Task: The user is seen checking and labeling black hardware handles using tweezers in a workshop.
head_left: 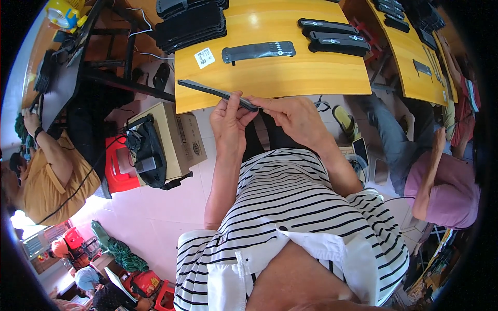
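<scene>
A long, thin black strap (205, 89) is in my hands at the near edge of the yellow table (290, 78). My left hand (228, 127) pinches it between thumb and fingers close to its right end, and the rest slants up over the table to the left. The fingers of my right hand (301, 122) are closed at that right end; the fingertips partly hide it. Farther back lies a flat black strap (257, 52) with small pale marks at its right end. Beside it is a white printed label sheet (205, 57).
Stacks of black pieces stand at the table's back left (191, 31) and right (337, 40). Left of my legs is a cardboard box (181, 140) with a black bag (150, 155). People sit on both sides; another yellow table (410, 57) is at right.
</scene>
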A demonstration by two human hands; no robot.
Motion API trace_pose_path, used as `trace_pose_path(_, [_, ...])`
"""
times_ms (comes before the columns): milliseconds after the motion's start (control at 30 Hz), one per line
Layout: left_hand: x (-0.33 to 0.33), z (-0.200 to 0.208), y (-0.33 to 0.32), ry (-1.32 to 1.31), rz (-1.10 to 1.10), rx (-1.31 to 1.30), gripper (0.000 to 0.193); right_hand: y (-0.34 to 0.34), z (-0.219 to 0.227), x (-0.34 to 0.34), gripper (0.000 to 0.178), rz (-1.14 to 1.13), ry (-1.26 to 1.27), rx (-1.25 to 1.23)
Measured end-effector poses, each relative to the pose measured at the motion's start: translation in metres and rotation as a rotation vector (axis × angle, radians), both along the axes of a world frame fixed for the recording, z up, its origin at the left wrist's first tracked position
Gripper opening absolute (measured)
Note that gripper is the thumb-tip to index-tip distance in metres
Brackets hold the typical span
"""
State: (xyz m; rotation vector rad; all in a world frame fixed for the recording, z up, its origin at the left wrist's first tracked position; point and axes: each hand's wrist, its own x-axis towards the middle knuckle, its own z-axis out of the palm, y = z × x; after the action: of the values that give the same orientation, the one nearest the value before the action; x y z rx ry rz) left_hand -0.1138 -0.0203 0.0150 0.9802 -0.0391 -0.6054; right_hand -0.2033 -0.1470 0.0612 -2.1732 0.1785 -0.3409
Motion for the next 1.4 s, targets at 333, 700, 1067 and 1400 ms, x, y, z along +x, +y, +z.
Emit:
trace_pose_path(333, [0.002, 0.000, -0.002, 0.073, -0.003, -0.032, 0.018, -0.003, -0.009, 0.000, 0.035, 0.046, -0.004, 0.115])
trace_pose_path(700, [0.000, 0.001, -0.003, 0.017, 0.042, 0.036, 0.018, 0.001, -0.007, 0.000, 0.023, -0.040, 0.063, 0.095])
trace_pose_path(1067, [-0.006, -0.003, -0.008, -0.126, 0.141, 0.019, 0.019, 0.012, -0.025, 0.001, 0.028, -0.148, -0.026, 0.048])
trace_pose_path(1400, [-0.013, -0.009, -0.014, -0.315, 0.214, 0.081, 0.022, 0.012, -0.043, -0.001, 0.031, -0.164, -0.046, 0.217])
